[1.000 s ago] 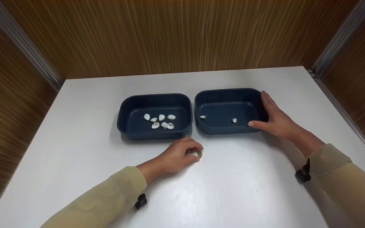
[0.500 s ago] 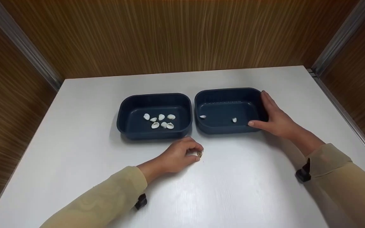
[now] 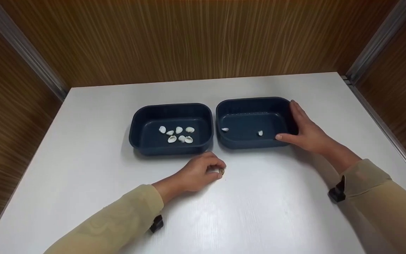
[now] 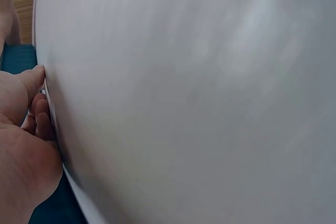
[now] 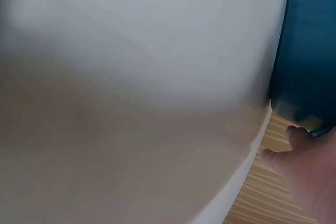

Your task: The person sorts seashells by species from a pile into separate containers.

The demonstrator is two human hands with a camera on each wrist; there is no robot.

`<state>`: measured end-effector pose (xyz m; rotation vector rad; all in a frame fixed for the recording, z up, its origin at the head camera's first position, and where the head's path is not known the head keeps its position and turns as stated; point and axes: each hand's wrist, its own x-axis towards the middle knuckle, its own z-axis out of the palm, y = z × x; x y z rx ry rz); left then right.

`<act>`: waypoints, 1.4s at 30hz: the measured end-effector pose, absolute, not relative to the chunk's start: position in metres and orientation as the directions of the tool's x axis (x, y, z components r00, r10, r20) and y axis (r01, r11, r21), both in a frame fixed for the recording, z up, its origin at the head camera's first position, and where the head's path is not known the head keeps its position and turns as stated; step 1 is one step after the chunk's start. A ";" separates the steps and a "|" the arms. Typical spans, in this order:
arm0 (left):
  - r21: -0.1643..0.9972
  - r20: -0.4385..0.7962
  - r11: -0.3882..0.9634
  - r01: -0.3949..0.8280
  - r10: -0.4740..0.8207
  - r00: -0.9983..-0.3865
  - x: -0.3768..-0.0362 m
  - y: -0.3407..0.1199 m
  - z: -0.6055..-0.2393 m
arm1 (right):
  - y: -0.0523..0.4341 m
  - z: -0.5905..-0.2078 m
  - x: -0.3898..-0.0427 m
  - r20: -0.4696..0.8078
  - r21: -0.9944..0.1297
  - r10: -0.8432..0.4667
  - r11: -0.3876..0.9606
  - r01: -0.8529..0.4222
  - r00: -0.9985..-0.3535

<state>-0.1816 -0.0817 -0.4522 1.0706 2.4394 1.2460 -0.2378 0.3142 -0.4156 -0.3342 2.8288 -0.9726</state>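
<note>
My left hand [image 3: 199,173], low over the white table in front of the two boxes, pinches a small shell [image 3: 221,171] between thumb and fingertips. Brownish and tiny, that shell is mostly covered by the fingers. In the left wrist view my left hand [image 4: 23,145] appears at the left edge, close to the tabletop. My right hand [image 3: 310,135] rests on the right end of the right dark blue box [image 3: 256,144]. Its fingers lie fairly straight along the end wall, and the thumb touches the front rim. Inside that box are two whitish shells [image 3: 260,133].
Beside it on the left stands a second dark blue box [image 3: 167,151], a narrow gap between them. Several white shells [image 3: 179,130] lie in it. The white table [image 3: 252,211] runs back to a wood-grain panel [image 3: 189,42], with side panels left and right.
The view has shifted very slightly. Less of the small shell shows between my left fingertips than a second ago. My right hand keeps its place on the box.
</note>
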 end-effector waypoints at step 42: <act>0.810 0.117 0.356 0.466 0.681 -0.723 -0.181 -0.078 -0.450 | 0.311 -0.415 -0.238 -0.077 -0.601 -0.229 0.787 -0.138 -0.970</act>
